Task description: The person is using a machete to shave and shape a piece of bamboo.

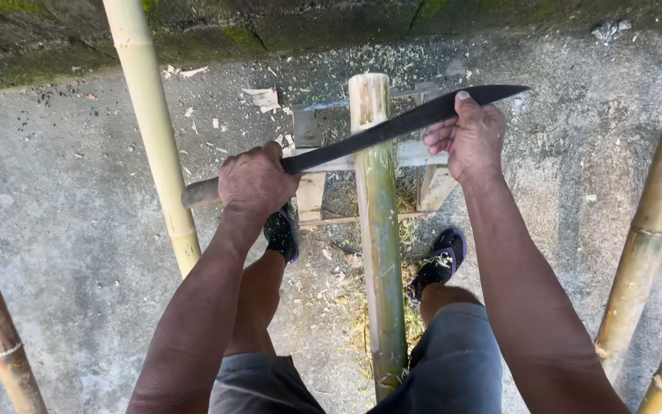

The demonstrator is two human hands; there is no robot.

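Two hands hold a long knife across a green bamboo pole.

On the left, a pale bamboo stalk (152, 123) stands beside the work, apart from it. The left hand (253, 182) is closed in a full fist around the handle (199, 193) of the long knife (377, 132). The blade lies across the green bamboo pole (379, 230), which rests on a small wooden stand (312, 165) between the person's feet. The right hand (469, 138) presses on the back of the blade near the tip, fingers curled over it. The pole looks stiff, hard and probably smooth, so it may roll. The knife seems heavy and sharp; it is safest to take by the handle and the dull back edge.
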